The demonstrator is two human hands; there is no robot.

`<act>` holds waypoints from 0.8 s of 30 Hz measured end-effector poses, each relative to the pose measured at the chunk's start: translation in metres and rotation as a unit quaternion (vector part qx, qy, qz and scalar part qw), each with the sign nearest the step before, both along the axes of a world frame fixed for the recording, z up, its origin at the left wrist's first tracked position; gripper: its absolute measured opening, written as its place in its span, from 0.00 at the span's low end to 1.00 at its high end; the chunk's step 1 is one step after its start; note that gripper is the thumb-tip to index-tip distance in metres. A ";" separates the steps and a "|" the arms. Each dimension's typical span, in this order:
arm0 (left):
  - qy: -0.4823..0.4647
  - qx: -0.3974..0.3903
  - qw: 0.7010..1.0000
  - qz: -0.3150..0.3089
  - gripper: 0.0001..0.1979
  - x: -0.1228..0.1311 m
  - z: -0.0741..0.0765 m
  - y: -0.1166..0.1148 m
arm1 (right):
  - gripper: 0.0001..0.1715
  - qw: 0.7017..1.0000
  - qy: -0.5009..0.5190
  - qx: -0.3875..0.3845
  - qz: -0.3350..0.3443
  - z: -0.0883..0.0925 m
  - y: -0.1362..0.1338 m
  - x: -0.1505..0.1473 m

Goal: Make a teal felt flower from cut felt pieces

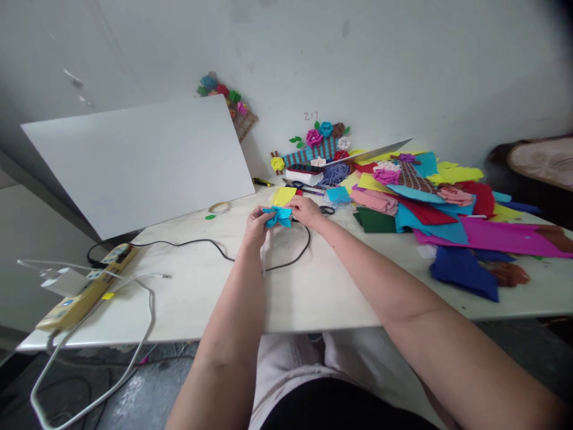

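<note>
Between my two hands, above the table, is a blue flower (280,217) of folded felt or paper. My left hand (258,226) pinches its left side, fingers closed. On the flower's right edge, the fingers of my right hand (306,211) are closed as well. A thin whitish strip or stick (264,258) hangs below my left hand; whether it joins the flower I cannot tell. Just behind the flower lies a yellow square (285,195). Black-handled scissors (327,210) rest right of my right hand.
A yellow power strip (85,286) with white and black cables occupies the table's left. A large white board (143,167) leans on the wall. Coloured sheets (447,209) pile up at right. A flower-decorated panel (313,152), phone (304,169) and tape roll (218,208) stand behind.
</note>
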State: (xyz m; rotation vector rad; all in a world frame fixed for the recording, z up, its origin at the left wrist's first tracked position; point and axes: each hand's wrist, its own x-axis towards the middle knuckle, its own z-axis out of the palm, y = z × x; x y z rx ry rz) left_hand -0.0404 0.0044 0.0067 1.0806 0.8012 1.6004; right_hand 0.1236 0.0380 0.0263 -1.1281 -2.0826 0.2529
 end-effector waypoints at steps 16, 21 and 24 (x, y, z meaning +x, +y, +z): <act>-0.071 -0.022 0.997 0.026 0.12 0.006 0.002 0.001 | 0.16 0.994 -0.023 0.088 -0.066 0.002 -0.008 -0.005; -0.095 -0.046 0.994 0.009 0.12 0.006 0.000 0.002 | 0.15 0.979 -0.118 0.161 -0.050 0.003 -0.017 -0.004; -0.121 -0.073 0.990 0.002 0.10 0.007 0.000 0.002 | 0.15 0.966 -0.153 0.207 -0.038 0.002 -0.018 -0.003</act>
